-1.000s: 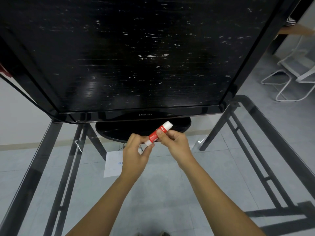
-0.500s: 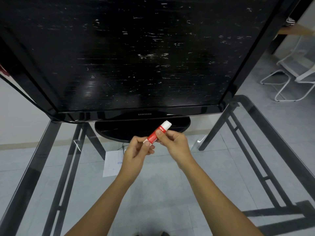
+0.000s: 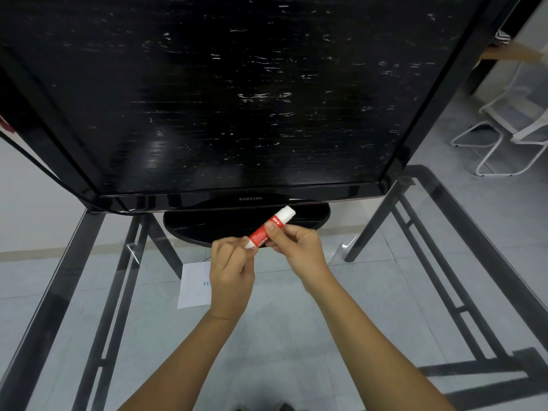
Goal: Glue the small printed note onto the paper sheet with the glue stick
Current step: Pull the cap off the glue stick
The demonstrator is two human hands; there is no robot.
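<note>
Over the glass counter, the right hand grips the red-and-white glue stick while the left hand pinches its lower end, half hiding the white printed paper sheet.

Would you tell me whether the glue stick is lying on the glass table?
No, the glue stick is held in the air, the right hand gripping its red body and the left hand pinching its lower end.

"samsung" on monitor bezel; "diy", seemingly, on glue stick.
</note>
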